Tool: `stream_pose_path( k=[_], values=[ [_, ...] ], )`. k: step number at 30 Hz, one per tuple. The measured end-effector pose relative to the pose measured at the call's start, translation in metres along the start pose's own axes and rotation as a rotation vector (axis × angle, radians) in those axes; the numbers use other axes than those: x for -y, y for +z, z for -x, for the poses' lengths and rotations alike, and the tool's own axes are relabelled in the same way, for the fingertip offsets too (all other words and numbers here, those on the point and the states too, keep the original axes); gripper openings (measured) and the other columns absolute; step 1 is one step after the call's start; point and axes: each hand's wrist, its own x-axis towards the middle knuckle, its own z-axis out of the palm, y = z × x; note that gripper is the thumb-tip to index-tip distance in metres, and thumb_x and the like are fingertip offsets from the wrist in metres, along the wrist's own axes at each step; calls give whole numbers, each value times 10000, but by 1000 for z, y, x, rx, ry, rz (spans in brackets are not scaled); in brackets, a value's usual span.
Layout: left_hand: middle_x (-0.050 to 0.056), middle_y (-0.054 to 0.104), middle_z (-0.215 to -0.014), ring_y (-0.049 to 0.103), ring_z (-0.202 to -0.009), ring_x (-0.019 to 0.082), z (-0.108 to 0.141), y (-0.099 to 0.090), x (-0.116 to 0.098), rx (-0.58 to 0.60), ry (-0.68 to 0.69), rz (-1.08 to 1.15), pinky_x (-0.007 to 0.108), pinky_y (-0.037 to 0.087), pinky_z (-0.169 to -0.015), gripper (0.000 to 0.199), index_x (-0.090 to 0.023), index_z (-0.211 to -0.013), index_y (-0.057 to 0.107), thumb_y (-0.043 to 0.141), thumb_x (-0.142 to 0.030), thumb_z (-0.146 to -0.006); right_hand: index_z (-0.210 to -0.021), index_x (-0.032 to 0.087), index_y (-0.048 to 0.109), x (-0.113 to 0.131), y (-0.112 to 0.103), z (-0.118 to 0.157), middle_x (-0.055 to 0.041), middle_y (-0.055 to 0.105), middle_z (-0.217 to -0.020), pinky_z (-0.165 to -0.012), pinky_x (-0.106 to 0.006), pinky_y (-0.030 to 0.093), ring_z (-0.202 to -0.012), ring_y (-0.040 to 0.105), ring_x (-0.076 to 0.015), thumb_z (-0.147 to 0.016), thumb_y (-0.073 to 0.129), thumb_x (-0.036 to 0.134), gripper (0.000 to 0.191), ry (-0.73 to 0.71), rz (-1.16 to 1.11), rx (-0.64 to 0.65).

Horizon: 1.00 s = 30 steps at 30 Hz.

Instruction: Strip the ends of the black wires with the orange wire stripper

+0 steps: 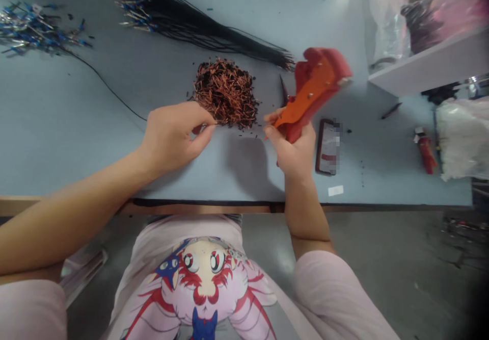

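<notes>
My left hand is closed in a pinch on a thin black wire, which trails out to the left; its end shows just past my fingertips. My right hand is wrapped round the handles of a red and orange wire stripper, whose head points up and right. Between and beyond my hands lies a pile of copper strands and black bits. A long bundle of black wires stretches behind the pile. Blue and silver terminals are heaped at the far left.
A phone and a white label lie right of my right hand. Farther right are a pen, a red-handled tool and plastic bags. A white shelf juts in at the upper right.
</notes>
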Motion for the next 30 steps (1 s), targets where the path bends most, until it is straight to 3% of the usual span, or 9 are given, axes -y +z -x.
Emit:
stream_pose_path(
  k=[5,10,14,21,30],
  values=[
    [15,692,-781,618,-699,157,1,6,-6,-44,-54,89,316,454,-651,85,-207,-841,658,602,-147,-862,-1066,250,632,2,3,-1,-58,670,-1020,-822,-427,565,-871,654,-225,-790,791,329,328,70,33,59],
    [-6,660,-768,597,-682,137,-4,1,-10,-108,-267,239,294,468,-615,79,-213,-815,608,615,-178,-885,-1064,202,650,16,6,11,-51,667,-930,-674,-354,579,-816,669,-209,-784,808,415,385,351,-327,415],
    [4,674,-827,596,-721,133,-5,-2,-13,-163,-314,241,290,496,-643,67,-224,-868,613,585,-213,-928,-1069,158,648,19,10,17,-56,687,-912,-679,-344,595,-801,690,-203,-751,850,377,435,520,-513,604],
    [3,638,-780,554,-684,132,-4,-1,-16,-204,-267,292,301,469,-611,90,-230,-839,633,598,-210,-919,-1048,136,661,16,11,16,-53,706,-879,-726,-399,634,-772,745,-226,-774,833,411,424,685,-698,720],
    [-9,632,-738,536,-642,124,-2,7,-7,-223,-180,342,295,430,-573,112,-227,-782,649,631,-173,-878,-1029,121,669,17,11,17,-64,714,-851,-651,-381,633,-732,733,-219,-800,816,435,415,657,-733,746]
  ],
)
